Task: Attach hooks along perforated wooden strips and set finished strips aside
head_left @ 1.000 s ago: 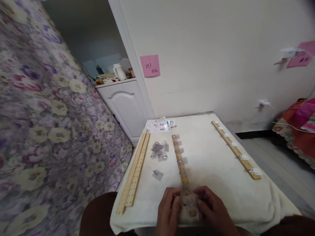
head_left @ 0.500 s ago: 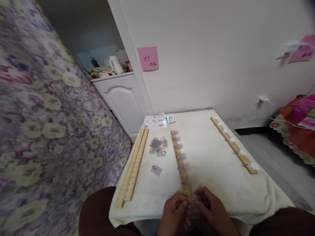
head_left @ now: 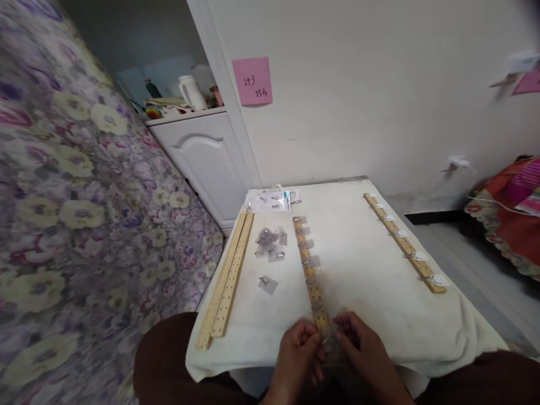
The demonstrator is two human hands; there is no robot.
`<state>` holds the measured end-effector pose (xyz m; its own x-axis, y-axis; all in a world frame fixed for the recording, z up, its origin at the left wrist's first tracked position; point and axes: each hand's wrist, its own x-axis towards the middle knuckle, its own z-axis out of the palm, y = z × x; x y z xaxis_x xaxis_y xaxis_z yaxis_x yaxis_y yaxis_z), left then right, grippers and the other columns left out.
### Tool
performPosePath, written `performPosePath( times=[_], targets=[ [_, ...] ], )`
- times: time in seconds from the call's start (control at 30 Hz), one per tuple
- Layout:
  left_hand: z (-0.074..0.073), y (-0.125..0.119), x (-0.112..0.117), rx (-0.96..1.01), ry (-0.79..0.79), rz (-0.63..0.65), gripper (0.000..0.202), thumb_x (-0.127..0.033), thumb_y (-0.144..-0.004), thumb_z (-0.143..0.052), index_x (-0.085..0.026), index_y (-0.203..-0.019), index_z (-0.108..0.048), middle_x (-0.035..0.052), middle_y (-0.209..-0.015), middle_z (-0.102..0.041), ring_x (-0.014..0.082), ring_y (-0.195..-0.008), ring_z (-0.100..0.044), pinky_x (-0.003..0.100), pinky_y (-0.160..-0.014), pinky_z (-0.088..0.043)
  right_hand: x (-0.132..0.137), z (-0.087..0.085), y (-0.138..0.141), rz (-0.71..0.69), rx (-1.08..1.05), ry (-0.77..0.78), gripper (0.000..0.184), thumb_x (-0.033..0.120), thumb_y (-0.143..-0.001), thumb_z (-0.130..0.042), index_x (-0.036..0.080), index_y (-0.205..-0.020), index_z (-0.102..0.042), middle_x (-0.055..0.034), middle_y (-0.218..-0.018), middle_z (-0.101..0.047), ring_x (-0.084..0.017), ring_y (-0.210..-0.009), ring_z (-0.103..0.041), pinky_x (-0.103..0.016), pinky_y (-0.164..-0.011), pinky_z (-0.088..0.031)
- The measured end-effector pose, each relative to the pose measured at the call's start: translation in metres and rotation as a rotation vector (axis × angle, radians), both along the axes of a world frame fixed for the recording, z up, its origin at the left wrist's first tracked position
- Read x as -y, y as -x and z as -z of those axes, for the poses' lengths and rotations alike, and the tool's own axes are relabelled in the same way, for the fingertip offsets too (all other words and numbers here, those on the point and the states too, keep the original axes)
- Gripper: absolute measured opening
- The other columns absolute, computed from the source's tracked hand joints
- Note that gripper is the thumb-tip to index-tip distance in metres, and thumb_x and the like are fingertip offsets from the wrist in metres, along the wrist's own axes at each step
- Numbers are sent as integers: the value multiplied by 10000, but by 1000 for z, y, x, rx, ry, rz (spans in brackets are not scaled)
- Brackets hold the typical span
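A narrow wooden strip with holes point(head_left: 314, 292) runs away from me down the middle of the table. Several small metal fittings with clear plastic squares point(head_left: 315, 261) sit along it. At its near end, my left hand point(head_left: 297, 351) is closed, thumb and index finger pinched against the strip's edge; whatever they hold is too small to make out. Facing it, my right hand point(head_left: 365, 346) has its fingers curled and its thumb near a clear plastic square point(head_left: 329, 340). A loose fitting on a plastic square point(head_left: 268, 284) lies left of the strip, nearer me than a pile of similar pieces point(head_left: 270, 241).
Two bare wooden strips point(head_left: 225, 284) lie along the table's left side. Another strip point(head_left: 405, 247), carrying white tags, lies at the right. Plastic packaging point(head_left: 268, 201) rests at the back left. A cream cloth point(head_left: 367, 259) covers the table, and a floral curtain point(head_left: 84, 225) hangs left.
The camera view has tilted slightly, so the table appears a little higher. Both hands stay at the near end of the middle strip, with only small finger shifts.
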<state>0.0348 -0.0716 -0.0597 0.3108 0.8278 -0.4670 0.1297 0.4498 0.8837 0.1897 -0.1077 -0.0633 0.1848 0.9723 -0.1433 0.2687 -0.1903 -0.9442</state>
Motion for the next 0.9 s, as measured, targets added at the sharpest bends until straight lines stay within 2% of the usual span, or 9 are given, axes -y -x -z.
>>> performPosePath(
  times=[0.47,0.63,0.9],
  targets=[
    [4,-1,0,27,10,17,222,-393,-716,-553,-219,-751,-420,-89,-480,-595,67,-250,-477,134,-248,-270,-1,3,-2,-8,53,31,236,320,-786,-498,186,-963,-580,-31,-776,-672,-197,-703,-631,-300,-659,-483],
    [1,-2,0,35,10,19,215,-382,-713,-554,-220,-751,-417,-90,-472,-594,69,-245,-477,135,-243,-271,-1,2,-1,-32,68,33,248,329,-796,-476,182,-977,-563,-41,-791,-672,-199,-710,-634,-297,-654,-483],
    [6,-1,2,47,15,20,246,-402,-708,-575,-220,-753,-416,-83,-479,-602,79,-258,-502,134,-246,-281,-1,0,-1,-23,85,23,227,314,-784,-485,181,-948,-571,-36,-786,-667,-192,-709,-628,-298,-668,-483]
  ],
)
